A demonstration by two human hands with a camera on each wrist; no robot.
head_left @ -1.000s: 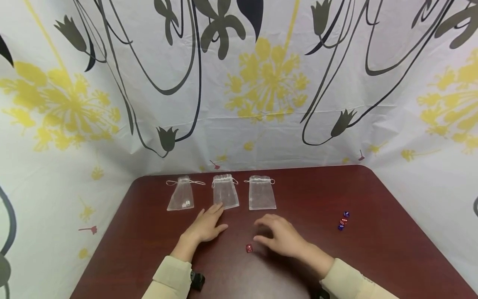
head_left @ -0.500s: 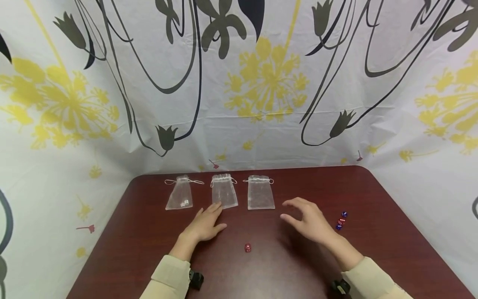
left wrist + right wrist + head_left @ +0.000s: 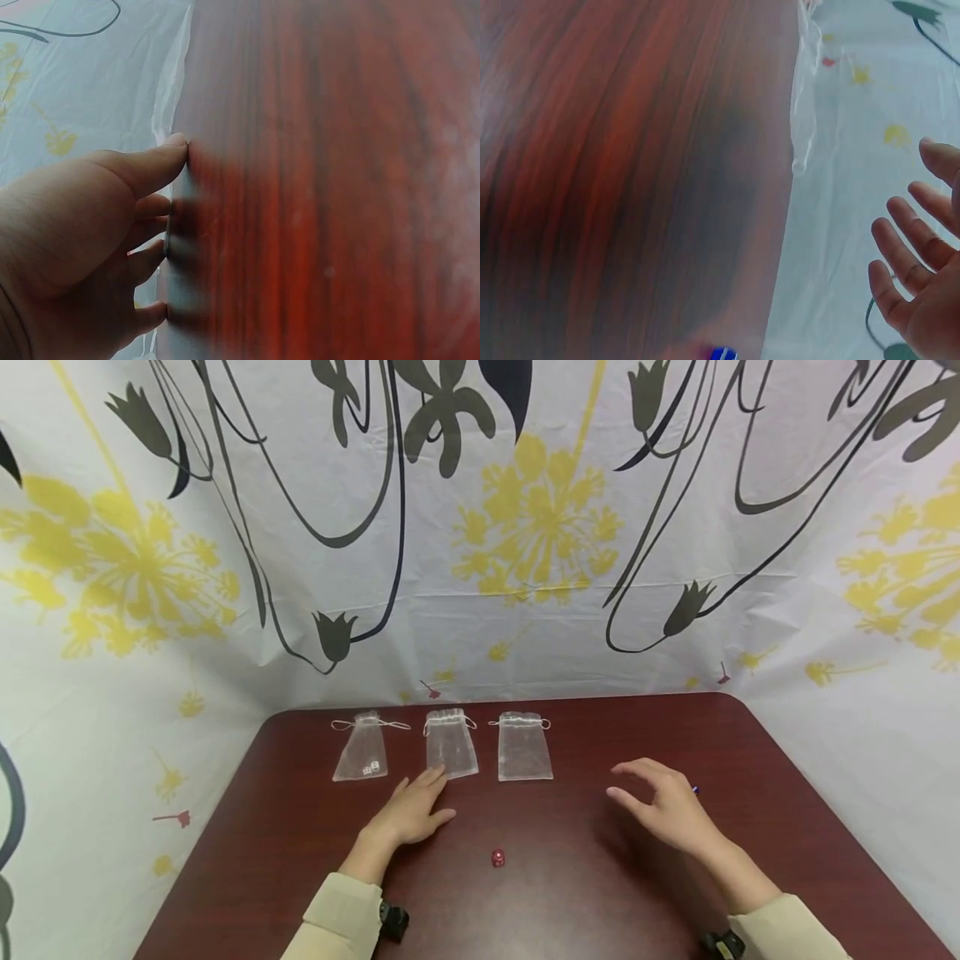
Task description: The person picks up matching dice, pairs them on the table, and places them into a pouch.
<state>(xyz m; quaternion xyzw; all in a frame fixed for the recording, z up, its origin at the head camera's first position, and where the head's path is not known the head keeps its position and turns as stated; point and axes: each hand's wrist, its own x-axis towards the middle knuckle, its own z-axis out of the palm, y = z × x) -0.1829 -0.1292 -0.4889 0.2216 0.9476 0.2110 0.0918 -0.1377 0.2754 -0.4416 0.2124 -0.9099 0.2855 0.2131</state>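
My left hand [image 3: 408, 810] rests flat on the table with spread fingers, its fingertips at the lower edge of the middle mesh drawstring bag [image 3: 452, 745]. In the left wrist view, its fingertips [image 3: 178, 142] touch the tabletop. Above the table on the right hovers my right hand [image 3: 667, 806], loosely curved and holding nothing. A blue die [image 3: 695, 790] peeks out beside it; other dice there are hidden by the hand. The right wrist view shows a blue die [image 3: 724, 353] at its bottom edge. Between the hands lies a red die [image 3: 498, 857].
At the left, a mesh bag [image 3: 358, 747] contains white dice [image 3: 371, 768]. Another mesh bag [image 3: 524, 747] lies right of the middle one. Behind the dark red table [image 3: 600, 735] hangs a patterned white cloth [image 3: 420, 568].
My right hand has moved away from the red die to the right, now covering most of the dice there. The left hand stays in place.
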